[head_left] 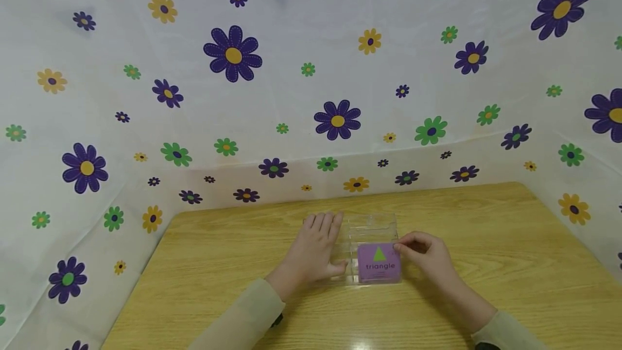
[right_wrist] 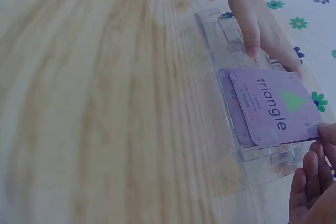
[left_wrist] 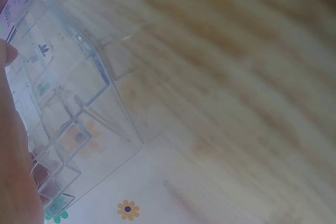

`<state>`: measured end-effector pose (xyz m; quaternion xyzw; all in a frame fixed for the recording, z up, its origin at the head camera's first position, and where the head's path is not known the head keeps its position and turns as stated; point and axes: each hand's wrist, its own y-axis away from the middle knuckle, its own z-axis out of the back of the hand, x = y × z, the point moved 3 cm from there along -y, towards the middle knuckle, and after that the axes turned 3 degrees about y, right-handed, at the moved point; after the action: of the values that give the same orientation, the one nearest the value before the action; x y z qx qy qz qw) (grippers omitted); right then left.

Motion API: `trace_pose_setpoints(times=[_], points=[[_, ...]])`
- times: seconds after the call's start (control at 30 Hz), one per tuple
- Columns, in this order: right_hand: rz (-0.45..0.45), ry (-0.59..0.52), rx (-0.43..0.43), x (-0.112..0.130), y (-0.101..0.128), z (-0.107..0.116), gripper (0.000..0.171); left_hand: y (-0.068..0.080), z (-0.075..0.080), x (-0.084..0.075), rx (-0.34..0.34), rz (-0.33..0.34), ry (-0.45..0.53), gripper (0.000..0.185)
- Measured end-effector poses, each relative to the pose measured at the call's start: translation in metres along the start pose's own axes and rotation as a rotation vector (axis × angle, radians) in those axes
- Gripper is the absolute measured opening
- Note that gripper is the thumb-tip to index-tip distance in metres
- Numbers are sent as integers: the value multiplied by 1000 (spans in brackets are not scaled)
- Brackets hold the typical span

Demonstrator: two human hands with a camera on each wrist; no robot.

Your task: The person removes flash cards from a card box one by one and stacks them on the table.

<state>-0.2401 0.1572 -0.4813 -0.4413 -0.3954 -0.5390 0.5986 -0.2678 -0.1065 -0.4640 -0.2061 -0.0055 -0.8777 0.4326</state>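
Card holder [head_left: 371, 231] of clear plastic, stepped into several tiers, lying on the wooden surface [head_left: 218, 285] about midway across and toward the near edge. Purple card [head_left: 379, 263] already seated in the nearest tier, right of centre, face up toward the head camera. Seems to front a small stack: in the right wrist view, edges of further purple cards show behind it, though blur keeps the count uncertain. Far tiers look unfilled, only transparent steps and the wood showing through. Judged from this, one tier loaded or being loaded, the rest not yet dealt with.

Left hand [head_left: 316, 250] resting flat on the left part of the holder, fingers straight and together, pointing away, thumb against the near left wall; steadying rather than gripping. Left wrist view gives only clear tiers and wood, with nothing of the fingers.

Right hand [head_left: 427, 255] at the holder's right side, grip pinching the right edge of the front card between thumb and curled fingertips; right wrist view puts the fingertips [right_wrist: 328, 132] right at the card's corner.

Card itself: pale purple, rounded corners, a green triangle above the white word "triangle", smaller print beneath too fine to read.
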Motion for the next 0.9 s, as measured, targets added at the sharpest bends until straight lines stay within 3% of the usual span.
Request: trace_pose_setpoints(times=[0.5, 0.9], points=[[1, -35, 0, 3, 0, 1, 17, 0, 1, 0, 14, 4, 10, 108], [17, 12, -27, 8, -2, 1, 15, 0, 0, 0, 14, 8, 12, 108]])
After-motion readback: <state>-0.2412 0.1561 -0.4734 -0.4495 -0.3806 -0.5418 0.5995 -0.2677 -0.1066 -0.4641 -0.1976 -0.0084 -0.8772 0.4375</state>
